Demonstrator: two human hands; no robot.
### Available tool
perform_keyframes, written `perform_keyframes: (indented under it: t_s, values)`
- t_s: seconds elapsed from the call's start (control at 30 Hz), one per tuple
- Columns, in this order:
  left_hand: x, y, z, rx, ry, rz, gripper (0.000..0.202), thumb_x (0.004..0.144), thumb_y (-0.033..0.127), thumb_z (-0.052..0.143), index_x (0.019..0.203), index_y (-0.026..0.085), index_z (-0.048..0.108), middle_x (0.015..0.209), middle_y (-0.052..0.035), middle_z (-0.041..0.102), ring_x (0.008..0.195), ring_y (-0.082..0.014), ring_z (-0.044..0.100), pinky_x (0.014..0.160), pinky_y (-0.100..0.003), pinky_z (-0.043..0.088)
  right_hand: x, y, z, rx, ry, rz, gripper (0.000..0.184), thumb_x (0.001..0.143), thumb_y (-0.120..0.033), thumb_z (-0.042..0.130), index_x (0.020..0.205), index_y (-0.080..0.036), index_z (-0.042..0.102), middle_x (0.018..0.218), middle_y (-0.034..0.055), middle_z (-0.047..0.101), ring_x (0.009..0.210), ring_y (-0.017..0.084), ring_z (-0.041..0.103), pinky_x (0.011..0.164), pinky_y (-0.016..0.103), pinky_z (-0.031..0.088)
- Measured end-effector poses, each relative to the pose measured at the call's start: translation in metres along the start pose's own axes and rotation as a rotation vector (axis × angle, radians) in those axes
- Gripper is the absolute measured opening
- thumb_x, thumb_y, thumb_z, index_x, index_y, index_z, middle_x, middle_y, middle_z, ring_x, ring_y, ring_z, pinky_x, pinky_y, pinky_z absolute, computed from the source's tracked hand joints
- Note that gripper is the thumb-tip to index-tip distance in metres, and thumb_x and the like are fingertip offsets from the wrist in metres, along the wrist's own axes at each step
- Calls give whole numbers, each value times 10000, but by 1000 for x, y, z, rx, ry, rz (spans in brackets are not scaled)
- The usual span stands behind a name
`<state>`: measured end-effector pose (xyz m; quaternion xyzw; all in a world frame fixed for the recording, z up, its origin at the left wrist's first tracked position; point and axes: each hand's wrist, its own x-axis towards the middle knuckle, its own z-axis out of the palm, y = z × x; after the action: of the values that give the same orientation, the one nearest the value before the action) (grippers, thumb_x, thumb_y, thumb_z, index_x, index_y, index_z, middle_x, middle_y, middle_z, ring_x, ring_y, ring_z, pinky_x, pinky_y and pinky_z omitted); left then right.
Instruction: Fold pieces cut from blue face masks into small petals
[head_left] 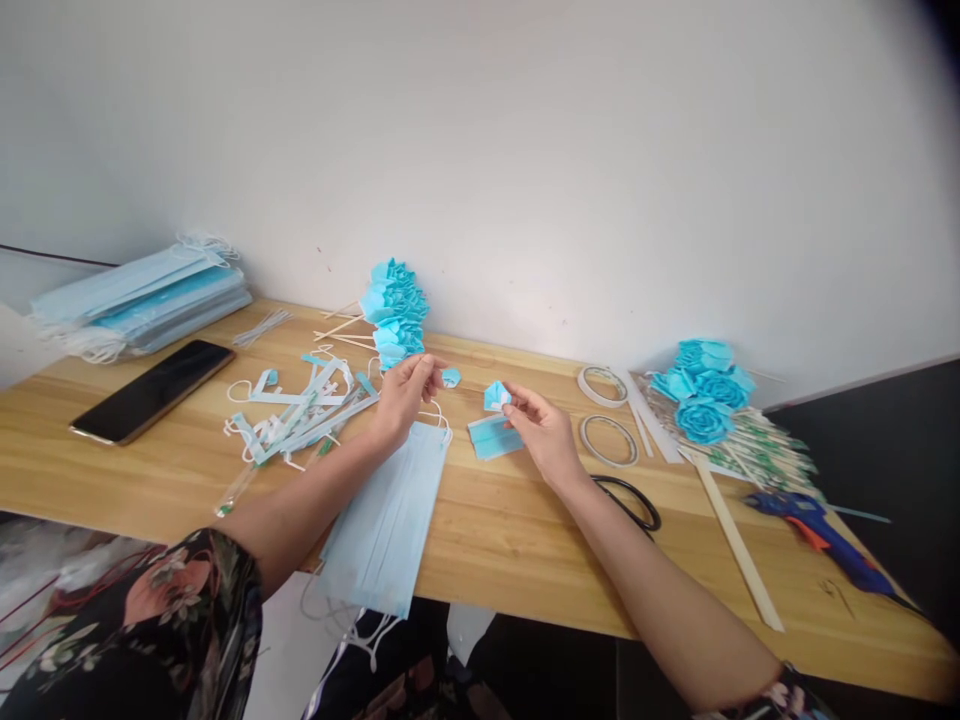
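Observation:
My left hand (407, 398) is closed in a pinch, with a small blue flower bud (451, 378) just beyond its fingertips. Any stem inside those fingers is hidden. Between thumb and fingers, my right hand (546, 430) grips a cut blue petal (496, 394), whose lower part looks white. Under that hand lies a folded blue strip (493, 438) of mask material. Below my left wrist, flat face masks (390, 515) overhang the table's front edge. Beyond my left hand, finished blue flowers (396, 305) on wooden sticks lean near the wall.
Mask scraps (311, 405) lie left, near a phone (154, 390) and a mask stack (142, 295). Tape rolls (609, 441), black-handled scissors (630, 500), a wooden strip (739, 545) and a blue glue gun (821, 535) are right. Blue roses (703, 390) rest on bundled sticks (772, 445).

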<state>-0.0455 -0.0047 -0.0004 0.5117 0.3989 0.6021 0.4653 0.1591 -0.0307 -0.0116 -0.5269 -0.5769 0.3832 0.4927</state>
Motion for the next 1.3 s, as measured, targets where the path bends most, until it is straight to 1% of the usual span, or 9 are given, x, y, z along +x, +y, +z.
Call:
perform_keyframes:
  t_s: [0.1,0.2,0.3,0.37,0.63,0.87,1.07,1.2,1.3]
  values:
    - [1,0,-1,10,3,-10,335,865,438,504,819,132,630,654,-9,540,550,-87,467,500,-208,369,8,-3,-1,-260,17,-171,316,801,-246,568,1098,-201,667,917,45,674,794,166,610,724,306,511]
    - [1,-2,-2,29,-12,-21,336,863,439,497,816,133,628,663,-9,545,558,-88,471,513,-211,376,18,-7,-2,-590,43,-398,340,836,-126,474,1111,-205,657,1016,79,654,941,208,593,841,353,484]
    - [1,-4,-2,55,-17,-25,349,859,451,491,812,132,626,666,-8,545,557,-87,463,517,-211,375,23,-7,-3,-831,-103,-474,400,838,-80,450,1176,-206,623,1136,114,621,1053,252,554,881,391,468]
    - [0,-4,-1,73,-22,-36,355,855,453,487,808,130,625,663,-7,542,551,-86,456,515,-209,373,22,-8,-5,-891,-184,-466,404,845,-83,451,1190,-212,615,1165,112,618,1075,261,548,882,397,470]
    - [-5,-1,4,220,-145,-65,336,843,426,463,770,141,626,663,-10,566,587,-106,499,567,-226,400,19,-3,-28,-918,-173,-372,368,839,-91,455,1128,-223,640,1076,63,674,1007,222,594,856,355,466]
    - [-4,-7,0,613,-342,12,341,855,369,428,688,157,636,713,-25,657,632,-137,543,592,-242,365,46,-5,-8,-984,-223,-409,341,861,-129,493,1170,-184,627,1176,103,641,1099,231,558,938,356,424]
    - [0,-10,-5,790,-275,34,344,860,345,420,696,168,665,674,-19,668,593,-144,545,578,-245,355,80,-17,8,-961,-453,-239,340,794,-125,606,1103,-250,670,1088,66,698,992,231,626,830,307,446]
    - [5,-14,-8,819,-188,58,304,860,309,428,752,178,680,747,-31,696,697,-168,601,646,-254,412,94,-16,8,-902,-436,-162,341,716,-95,656,1023,-236,702,913,38,736,829,194,661,728,265,470]
    - [9,-19,-10,783,-131,81,289,868,254,410,906,176,685,926,-57,715,851,-194,635,761,-286,453,98,-10,9,-815,-386,-107,309,790,-130,586,1080,-191,672,866,40,737,705,142,660,641,231,491]
